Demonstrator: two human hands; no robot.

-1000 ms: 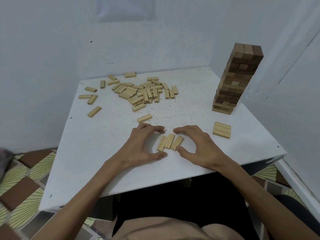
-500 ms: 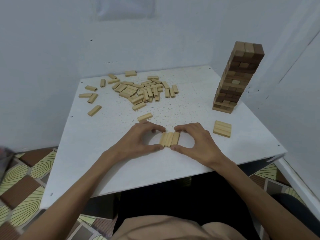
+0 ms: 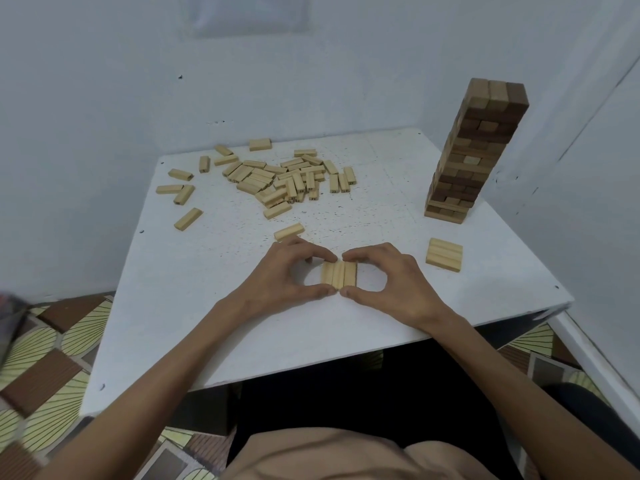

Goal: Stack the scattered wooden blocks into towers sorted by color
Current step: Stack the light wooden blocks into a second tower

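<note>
White tabletop (image 3: 381,323), pale-walled corner. Left hand (image 3: 280,275) and right hand (image 3: 391,278) both curl thumb and fingers round the row of three pale blocks (image 3: 338,273) near the front edge, pinching it at both ends.

Step judged: squaring one layer.

Next move likely calls for lifting the row as one piece and setting it crosswise on the three-block base (image 3: 444,254) to the right. Loose pale blocks (image 3: 277,178) lie behind, and the brown tower (image 3: 474,150) stands at the back right.

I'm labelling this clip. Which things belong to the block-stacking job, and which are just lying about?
Job: row of three blocks, pinched by left hand and right hand; three-block layer; scattered pile; tall tower.
Lying about: patterned floor; sheet on wall.
</note>
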